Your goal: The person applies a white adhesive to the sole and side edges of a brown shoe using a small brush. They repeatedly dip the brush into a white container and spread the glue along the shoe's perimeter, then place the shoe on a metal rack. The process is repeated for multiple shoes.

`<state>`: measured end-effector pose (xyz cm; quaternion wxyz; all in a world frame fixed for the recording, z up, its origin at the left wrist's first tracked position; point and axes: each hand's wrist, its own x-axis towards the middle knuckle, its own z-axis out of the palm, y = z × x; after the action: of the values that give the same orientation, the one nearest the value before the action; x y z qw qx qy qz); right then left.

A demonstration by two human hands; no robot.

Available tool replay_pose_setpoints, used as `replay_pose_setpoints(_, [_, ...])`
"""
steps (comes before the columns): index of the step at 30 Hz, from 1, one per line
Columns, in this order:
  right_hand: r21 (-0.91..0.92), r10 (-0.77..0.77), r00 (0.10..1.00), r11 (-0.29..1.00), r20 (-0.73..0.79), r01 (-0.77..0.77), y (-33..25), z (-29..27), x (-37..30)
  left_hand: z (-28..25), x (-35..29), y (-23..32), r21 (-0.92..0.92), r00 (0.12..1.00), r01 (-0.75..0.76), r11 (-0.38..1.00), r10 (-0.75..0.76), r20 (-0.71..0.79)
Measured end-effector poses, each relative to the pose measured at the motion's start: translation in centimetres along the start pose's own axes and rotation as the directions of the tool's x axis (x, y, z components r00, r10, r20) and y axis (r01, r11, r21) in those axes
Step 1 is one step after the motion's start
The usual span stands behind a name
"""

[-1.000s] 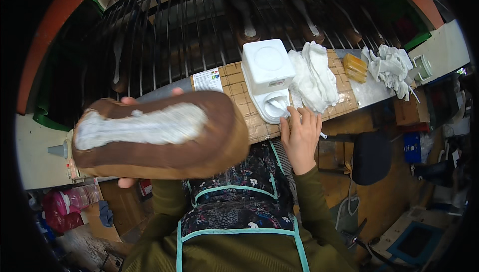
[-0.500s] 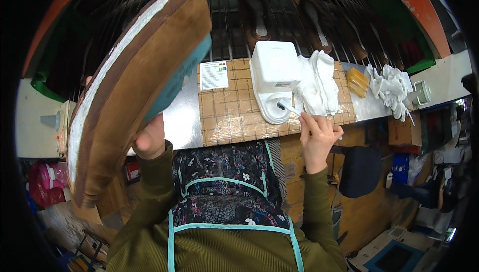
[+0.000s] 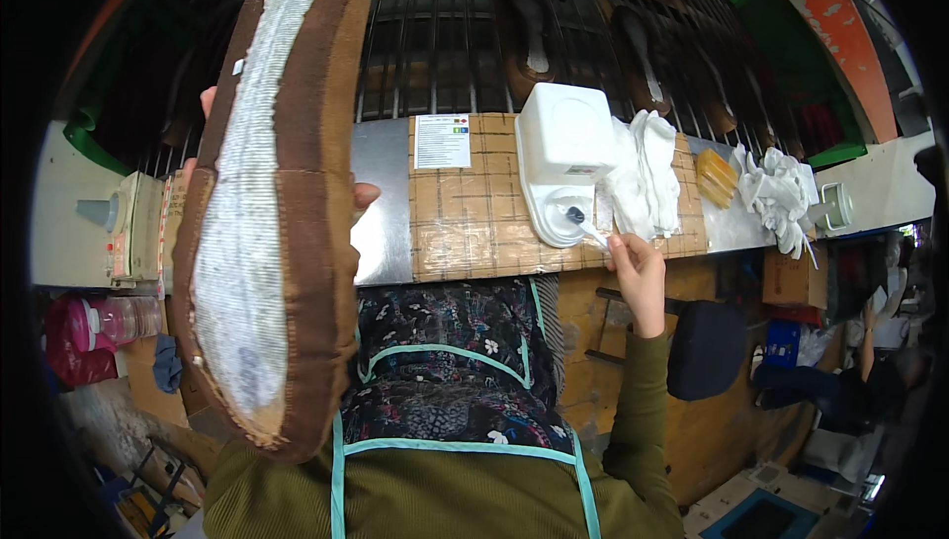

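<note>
A brown suede shoe upper (image 3: 321, 203), stretched on a last, is held up on the left with its underside toward me. A long whitish, ribbed strip runs down the middle of that underside. My left hand (image 3: 364, 195) is closed round it from behind; only some fingers and the thumb show at its edges. In my right hand (image 3: 638, 267) a small brush (image 3: 593, 233) with a white handle is pinched. Its dark head is in the round cup at the foot of a white plastic dispenser (image 3: 568, 134).
Tape-covered cardboard (image 3: 465, 228) lies under the dispenser. To its right are folded white cloths (image 3: 647, 173), a yellow block (image 3: 716, 178) and crumpled white gloves (image 3: 776, 188). Behind, more brown shoes (image 3: 638, 55) rest on a metal bar rack (image 3: 435, 35). A dark stool (image 3: 707, 349) stands below.
My left hand has turned the shoe upper so its whitish underside faces me, hiding the teal last. My right hand has shifted slightly right and down, the brush still at the cup.
</note>
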<state>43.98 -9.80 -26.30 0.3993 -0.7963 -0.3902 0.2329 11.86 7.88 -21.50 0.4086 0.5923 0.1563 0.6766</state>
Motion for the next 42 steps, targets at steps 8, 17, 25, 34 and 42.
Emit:
replay_pose_setpoints(8, [0.531, 0.073, 0.989, 0.837, 0.13, -0.132, 0.6, 0.7, -1.3, 3.4, -1.0, -4.1, 0.107, 0.965, -0.238, 0.965, 0.223, 0.136])
replay_pose_setpoints(17, [0.169, -0.521, 0.684, 0.719, -0.511, 0.674, -12.7, 2.8, -1.9, 4.0, 0.3, -10.0, 0.003, 0.952, -0.243, 0.97, 0.238, 0.194])
replay_pose_setpoints(25, [0.539, -0.417, 0.884, 0.705, -0.211, 0.461, -13.6, 6.2, -1.2, 3.9, 0.5, -5.8, 0.159, 0.918, -0.299, 0.941, 0.239, 0.317])
replay_pose_setpoints(34, [0.482, -0.454, 0.851, 0.702, -0.264, 0.523, -15.5, 6.5, 2.3, 3.4, 0.6, -4.8, 0.17, 0.833, -0.478, 0.862, 0.383, 0.401])
replay_pose_setpoints(42, [0.255, -0.608, 0.673, 0.632, -0.421, 0.731, -17.9, 5.5, 6.3, 3.3, 1.3, -4.6, 0.145, 0.786, -0.53, 0.835, 0.42, 0.454])
